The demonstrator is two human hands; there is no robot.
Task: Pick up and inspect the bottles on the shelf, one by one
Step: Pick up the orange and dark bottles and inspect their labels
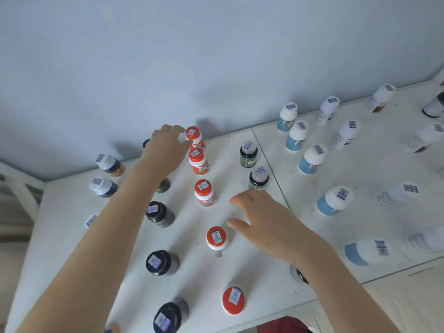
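Observation:
Many small bottles stand in rows on a white shelf (pixel 235 265). A column of red-capped bottles runs down the middle. My left hand (pixel 165 147) reaches to the farthest red-capped bottle (pixel 194 137) by the wall; its fingertips are at the cap, and I cannot tell whether they grip it. My right hand (pixel 259 217) hovers with spread, relaxed fingers above the shelf between a red-capped bottle (pixel 216 237) and a dark grey-capped bottle (pixel 258 180), holding nothing.
Dark-capped bottles (pixel 161 259) line the left under my left arm. White-capped blue bottles (pixel 312 158) and white bottles (pixel 346 134) fill the right shelf section. A pale blue wall rises behind. The shelf's front edge runs near the bottom.

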